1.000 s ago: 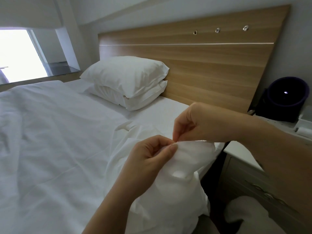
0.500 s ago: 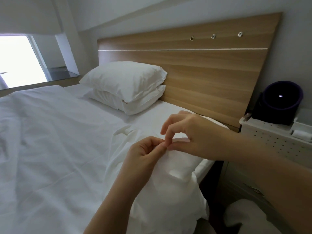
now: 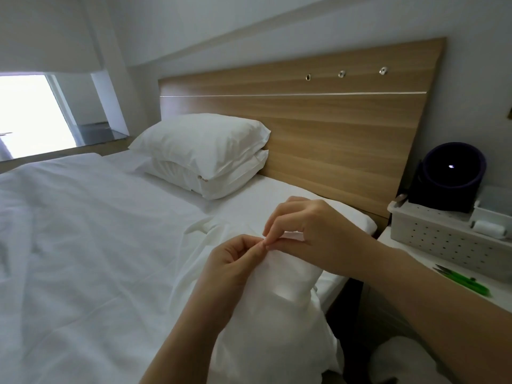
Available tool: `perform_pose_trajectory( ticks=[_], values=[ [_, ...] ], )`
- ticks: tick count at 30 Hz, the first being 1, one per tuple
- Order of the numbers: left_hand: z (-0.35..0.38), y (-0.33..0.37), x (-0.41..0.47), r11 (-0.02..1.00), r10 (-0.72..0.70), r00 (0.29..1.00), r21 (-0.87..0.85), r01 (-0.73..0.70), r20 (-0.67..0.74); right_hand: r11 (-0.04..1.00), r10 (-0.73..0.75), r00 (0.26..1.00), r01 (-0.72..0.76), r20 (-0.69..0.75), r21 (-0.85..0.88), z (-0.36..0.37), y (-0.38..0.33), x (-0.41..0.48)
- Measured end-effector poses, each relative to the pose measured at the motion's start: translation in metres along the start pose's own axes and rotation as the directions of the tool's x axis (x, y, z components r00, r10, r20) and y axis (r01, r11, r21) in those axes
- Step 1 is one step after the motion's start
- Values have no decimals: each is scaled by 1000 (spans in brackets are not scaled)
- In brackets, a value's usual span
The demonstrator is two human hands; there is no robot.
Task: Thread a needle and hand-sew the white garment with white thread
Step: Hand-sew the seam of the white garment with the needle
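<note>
Across the left and centre of the frame spreads a white bed point(image 3: 83, 245). At lower centre the white garment point(image 3: 277, 322) hangs bunched over the bed's edge. The left hand point(image 3: 232, 270) pinches its top fold. The right hand point(image 3: 313, 236) pinches the same spot in a narrow grip, fingertips meeting. Any needle there is too small to make out.

The garment point(image 3: 271, 314) is plain white cloth, bunched and creased, at the right edge of the bed point(image 3: 83, 245). Its top fold is lifted and pinched between the left hand point(image 3: 230, 264) and the right hand point(image 3: 313, 231), whose fingertips meet there. The rest hangs loosely down below them.
</note>
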State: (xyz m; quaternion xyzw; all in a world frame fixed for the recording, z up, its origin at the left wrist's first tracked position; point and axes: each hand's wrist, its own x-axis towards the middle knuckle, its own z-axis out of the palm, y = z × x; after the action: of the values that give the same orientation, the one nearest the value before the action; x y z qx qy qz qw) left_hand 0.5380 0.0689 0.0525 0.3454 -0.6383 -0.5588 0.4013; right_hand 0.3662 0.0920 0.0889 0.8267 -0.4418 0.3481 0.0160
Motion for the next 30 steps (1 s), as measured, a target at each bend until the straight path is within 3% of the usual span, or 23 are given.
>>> perform_pose_trajectory(
  ticks=[2,4,5,7,9,11,13,15,17,19,22,25,27,30],
  values=[
    [0,-1,2,1000,-25,999,7,26,-28,998,50,998,-49,-32,29,3,-2,1],
    [0,-4,8,998,-64,994,17,66,-88,957,187,978,-160,-93,242,-2,-11,4],
    [0,-5,12,996,-84,990,10,86,-116,866,295,949,-214,-116,452,-9,-16,7],
    [1,-7,17,995,-99,982,-27,96,-160,524,514,852,-215,-104,824,-23,-21,15],
    [1,-6,19,998,-54,983,-35,48,-176,262,653,754,-130,-76,956,-32,-18,23],
    [3,-3,17,1000,19,990,-5,-20,-141,181,733,677,-98,-68,979,-32,-10,29],
    [6,1,13,996,90,992,10,-90,-93,255,783,612,-157,-109,954,-26,2,32],
    [7,2,10,989,141,989,-39,-143,-51,503,754,608,-290,-249,814,-19,14,30],
    [7,2,7,978,176,984,-108,-176,-4,788,578,714,-364,-395,496,-12,25,28],
    [5,4,6,976,212,977,-50,-211,28,932,356,839,-287,-412,221,-5,32,28],
    [3,4,5,946,269,962,173,-272,43,992,64,930,-98,-362,-78,2,46,30],
    [1,3,2,889,328,942,316,-332,66,974,-66,934,-16,-351,-224,-5,57,34],
    [0,6,1,879,336,936,321,-353,110,951,-117,919,-5,-375,-310,-10,64,39],
    [2,12,0,911,323,915,182,-370,243,917,-151,920,-7,-363,-398,-10,73,49]
  ],
)
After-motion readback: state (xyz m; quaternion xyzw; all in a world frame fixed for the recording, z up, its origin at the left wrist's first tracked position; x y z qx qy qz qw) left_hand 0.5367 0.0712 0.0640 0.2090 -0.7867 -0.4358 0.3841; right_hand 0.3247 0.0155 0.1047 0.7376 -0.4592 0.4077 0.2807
